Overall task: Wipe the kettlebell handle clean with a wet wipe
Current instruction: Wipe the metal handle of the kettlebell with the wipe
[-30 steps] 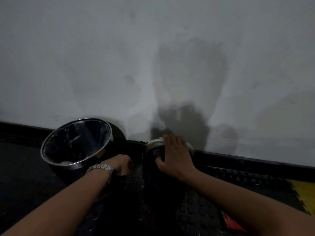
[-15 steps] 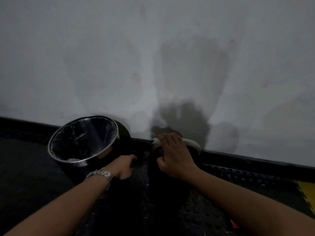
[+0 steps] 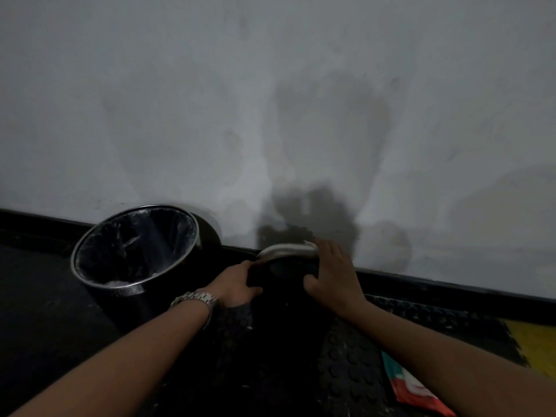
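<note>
Wiping the kettlebell handle (image 3: 285, 249) by the wall beside the bin (image 3: 135, 251), my right hand (image 3: 332, 276) curls the wipe (image 3: 310, 244) round it while my left hand (image 3: 239, 285) grips the kettlebell (image 3: 288, 275); best pressing firmly, covering the underside.

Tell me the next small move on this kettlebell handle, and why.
Probably slide the right hand leftward along the pale handle. It sits at the handle's right end, so the rest of the arc lies bare to its left, while the left hand steadies the kettlebell by its side.
</note>
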